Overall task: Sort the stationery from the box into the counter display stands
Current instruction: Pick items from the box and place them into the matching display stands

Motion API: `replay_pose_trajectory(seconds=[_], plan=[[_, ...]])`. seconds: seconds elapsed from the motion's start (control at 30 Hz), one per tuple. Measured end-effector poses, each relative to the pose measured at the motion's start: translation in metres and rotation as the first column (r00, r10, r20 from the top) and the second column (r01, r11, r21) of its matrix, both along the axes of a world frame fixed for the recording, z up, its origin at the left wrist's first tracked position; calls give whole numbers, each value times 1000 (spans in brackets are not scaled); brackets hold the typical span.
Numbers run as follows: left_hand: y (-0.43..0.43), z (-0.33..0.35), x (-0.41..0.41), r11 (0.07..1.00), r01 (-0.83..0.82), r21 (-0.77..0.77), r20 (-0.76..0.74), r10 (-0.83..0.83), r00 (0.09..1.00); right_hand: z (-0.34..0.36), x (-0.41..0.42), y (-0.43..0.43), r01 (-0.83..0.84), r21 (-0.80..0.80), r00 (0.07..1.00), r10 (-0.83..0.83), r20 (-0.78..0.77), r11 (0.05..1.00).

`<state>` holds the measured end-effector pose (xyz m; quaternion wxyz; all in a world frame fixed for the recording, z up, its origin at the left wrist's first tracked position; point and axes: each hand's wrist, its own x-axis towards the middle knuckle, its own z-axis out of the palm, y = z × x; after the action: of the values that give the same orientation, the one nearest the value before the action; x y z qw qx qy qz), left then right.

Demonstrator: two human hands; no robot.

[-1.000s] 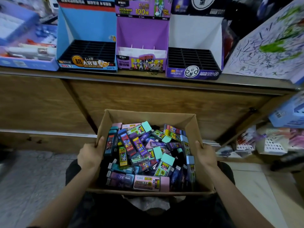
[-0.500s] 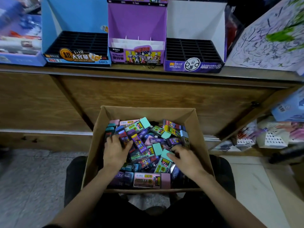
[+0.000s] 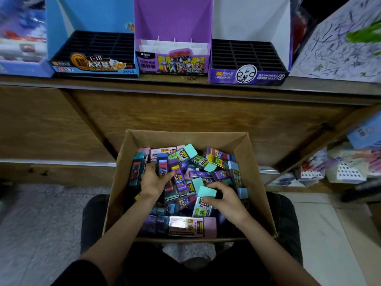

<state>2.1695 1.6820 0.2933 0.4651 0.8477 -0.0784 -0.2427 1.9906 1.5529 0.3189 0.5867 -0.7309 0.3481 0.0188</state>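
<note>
We have both hands in cardboard box (image 3: 254,174): left hand (image 3: 153,183) fingers (image 3: 147,169) curl round blue-capped case (image 3: 162,166); right hand (image 3: 225,198) fingers pinch mint-capped case (image 3: 206,192) beside them.

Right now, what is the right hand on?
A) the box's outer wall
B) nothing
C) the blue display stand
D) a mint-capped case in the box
D: the right hand pinches a mint-capped case inside the cardboard box, while the left hand grips a blue-capped case there too.
</note>
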Motion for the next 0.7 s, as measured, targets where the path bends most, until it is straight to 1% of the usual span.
replay_pose_trajectory(seconds=[0.07,0.1,0.23,0.37,0.47,0.53,0.6,0.63,0.7], plan=[[4,-3,-3,998,45,-45,-2,-46,999,1,-4,-1,19,52,999,-20,30,998],[6,-3,-4,995,50,-83,-30,-53,998,2,-5,-1,24,79,999,-27,38,997],[14,2,-5,972,17,-233,-128,-48,991,4,-10,-6,30,155,999,-36,39,987],[17,16,-11,926,16,-377,-110,-61,992,8,-10,-9,26,172,997,-39,69,985],[14,28,-15,872,48,-487,-92,-106,990,17,-4,-17,24,143,991,-42,124,989],[8,34,-17,850,124,-512,-79,-190,979,27,4,-27,19,128,986,-40,161,992],[0,37,-20,840,191,-508,-97,-276,956,37,12,-37,13,124,982,-36,183,992],[-3,37,-23,844,223,-487,-105,-310,945,42,16,-42,19,121,981,-41,187,992],[-10,35,-29,866,302,-399,-98,-367,925,49,25,-49,48,131,979,-72,191,990]])
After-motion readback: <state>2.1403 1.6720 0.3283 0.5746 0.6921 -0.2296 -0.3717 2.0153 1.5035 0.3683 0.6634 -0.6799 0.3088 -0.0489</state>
